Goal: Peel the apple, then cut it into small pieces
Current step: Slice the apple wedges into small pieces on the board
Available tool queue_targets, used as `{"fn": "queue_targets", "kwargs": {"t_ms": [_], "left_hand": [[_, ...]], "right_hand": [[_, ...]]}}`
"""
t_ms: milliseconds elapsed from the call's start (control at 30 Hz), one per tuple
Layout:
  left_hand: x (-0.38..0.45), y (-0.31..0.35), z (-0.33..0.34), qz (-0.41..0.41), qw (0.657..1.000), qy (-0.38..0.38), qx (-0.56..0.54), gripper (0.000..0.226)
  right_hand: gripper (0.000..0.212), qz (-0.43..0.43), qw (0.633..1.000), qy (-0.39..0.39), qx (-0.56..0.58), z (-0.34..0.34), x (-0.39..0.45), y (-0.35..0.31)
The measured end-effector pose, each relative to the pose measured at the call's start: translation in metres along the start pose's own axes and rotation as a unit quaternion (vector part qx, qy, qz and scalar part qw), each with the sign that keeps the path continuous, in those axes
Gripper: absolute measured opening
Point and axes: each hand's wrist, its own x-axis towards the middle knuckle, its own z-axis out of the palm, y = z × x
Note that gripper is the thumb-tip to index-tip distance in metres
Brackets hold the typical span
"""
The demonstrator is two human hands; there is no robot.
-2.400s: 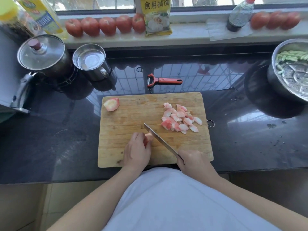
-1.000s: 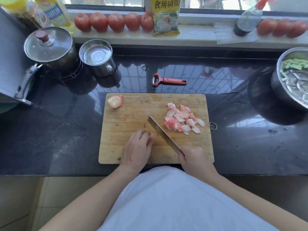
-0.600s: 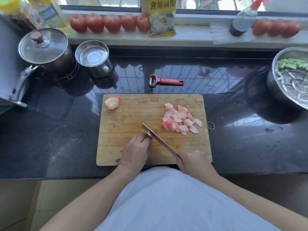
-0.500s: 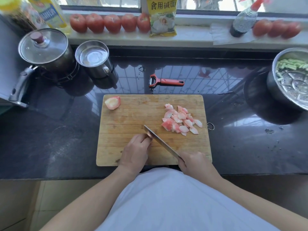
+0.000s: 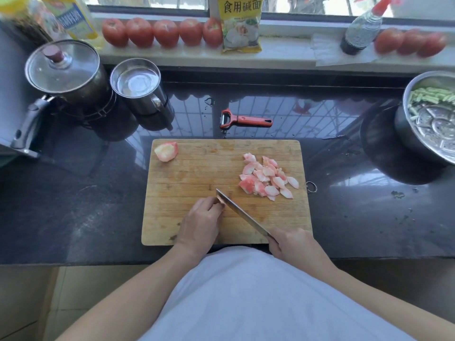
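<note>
A wooden cutting board lies on the dark counter. My left hand curls over a small apple piece near the board's front, mostly hiding it. My right hand grips the handle of a knife whose blade lies right beside my left fingertips, tip pointing up-left. A pile of small pinkish apple pieces sits on the board's right side. A larger peeled apple chunk rests at the far left corner.
A red peeler lies behind the board. A lidded pot and a steel cup stand back left, a steel bowl with green vegetables at the right. Tomatoes, a yellow packet and a bottle line the sill.
The knife was lifted toward the pile a second ago, then came back down beside my left fingers. My left hand stays on the small apple piece.
</note>
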Motion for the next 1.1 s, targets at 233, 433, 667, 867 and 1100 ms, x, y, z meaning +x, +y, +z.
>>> {"fn": "queue_targets", "kwargs": {"t_ms": [233,433,667,867,1100], "left_hand": [[-0.001,0.0,0.003,-0.007,1.0,0.011,0.001,0.018],[0.0,0.002,-0.001,-0.006,1.0,0.014,0.003,0.008],[-0.008,-0.001,-0.002,0.039,0.999,0.01,-0.002,0.019],[-0.009,0.005,-0.003,0.084,0.995,-0.004,0.055,0.041],[-0.007,0.007,-0.005,0.056,0.997,-0.03,0.04,0.049]], "right_hand": [[0.024,0.038,0.997,-0.064,0.002,-0.007,0.003,-0.009],[0.016,0.048,0.995,-0.08,-0.031,0.014,0.048,-0.031],[0.017,0.052,0.998,-0.039,-0.023,0.018,0.054,-0.037],[0.03,0.063,0.996,-0.026,0.057,0.006,0.015,-0.013],[0.028,0.05,0.998,-0.02,0.04,0.0,0.004,-0.012]]}}
